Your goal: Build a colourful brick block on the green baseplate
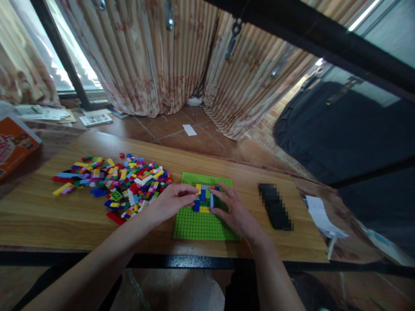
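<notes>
A green studded baseplate (205, 226) lies on the wooden table (152, 241) in front of me. On its upper middle sits a low structure of toy building bricks (203, 195) in blue, yellow, green and other colours. My left hand (175, 201) is at the structure's left side, thumb and forefinger pinched together. Whatever is between those fingertips is too small to make out; a yellow brick (198, 188) shows right beside them. On the other side, my right hand (234, 211) rests with fingers spread, its thumb and fingertips against the structure's right edge and covering part of it.
To the left is a loose pile of mixed bricks (142, 178). A black, pixelated flat object (275, 207) lies on the table's right part. An orange box (16, 144) stands at far left. White paper (322, 216) is beyond the right edge; curtains (145, 56) hang behind.
</notes>
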Demonstrator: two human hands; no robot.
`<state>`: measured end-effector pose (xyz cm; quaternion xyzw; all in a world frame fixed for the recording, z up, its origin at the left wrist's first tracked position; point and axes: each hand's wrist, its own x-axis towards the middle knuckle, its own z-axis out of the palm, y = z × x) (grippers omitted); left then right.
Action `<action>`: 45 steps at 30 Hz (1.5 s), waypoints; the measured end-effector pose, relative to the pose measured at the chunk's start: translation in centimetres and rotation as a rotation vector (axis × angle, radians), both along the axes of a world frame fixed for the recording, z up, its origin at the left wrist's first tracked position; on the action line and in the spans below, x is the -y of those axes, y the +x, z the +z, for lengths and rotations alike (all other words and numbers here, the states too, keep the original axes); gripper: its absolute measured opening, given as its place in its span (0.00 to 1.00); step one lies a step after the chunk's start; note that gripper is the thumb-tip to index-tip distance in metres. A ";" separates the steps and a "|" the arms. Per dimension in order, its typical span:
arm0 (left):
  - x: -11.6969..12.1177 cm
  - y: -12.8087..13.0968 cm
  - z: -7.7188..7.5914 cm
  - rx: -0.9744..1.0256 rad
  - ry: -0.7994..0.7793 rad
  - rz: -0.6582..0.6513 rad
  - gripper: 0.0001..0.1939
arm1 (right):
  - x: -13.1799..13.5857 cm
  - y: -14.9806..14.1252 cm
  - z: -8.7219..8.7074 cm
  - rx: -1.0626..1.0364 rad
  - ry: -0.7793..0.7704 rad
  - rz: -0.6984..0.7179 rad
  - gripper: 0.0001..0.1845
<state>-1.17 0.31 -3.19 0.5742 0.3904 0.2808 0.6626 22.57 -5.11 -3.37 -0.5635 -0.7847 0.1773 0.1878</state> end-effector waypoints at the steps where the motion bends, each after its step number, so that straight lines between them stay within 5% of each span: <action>1: 0.0 0.0 0.0 0.007 -0.003 0.004 0.14 | 0.0 0.0 0.0 0.003 0.000 -0.003 0.30; 12: 0.0 0.2 -0.6 0.027 -0.001 0.001 0.14 | -0.4 0.5 -0.4 -0.164 0.003 -0.120 0.26; 20: -0.1 0.2 -0.6 0.002 0.025 -0.007 0.13 | -1.2 0.2 -1.6 -0.115 0.093 -0.197 0.26; 45: 0.1 0.4 -0.4 -0.106 0.089 -0.058 0.11 | -1.8 -0.5 -1.9 -0.131 0.012 -0.289 0.29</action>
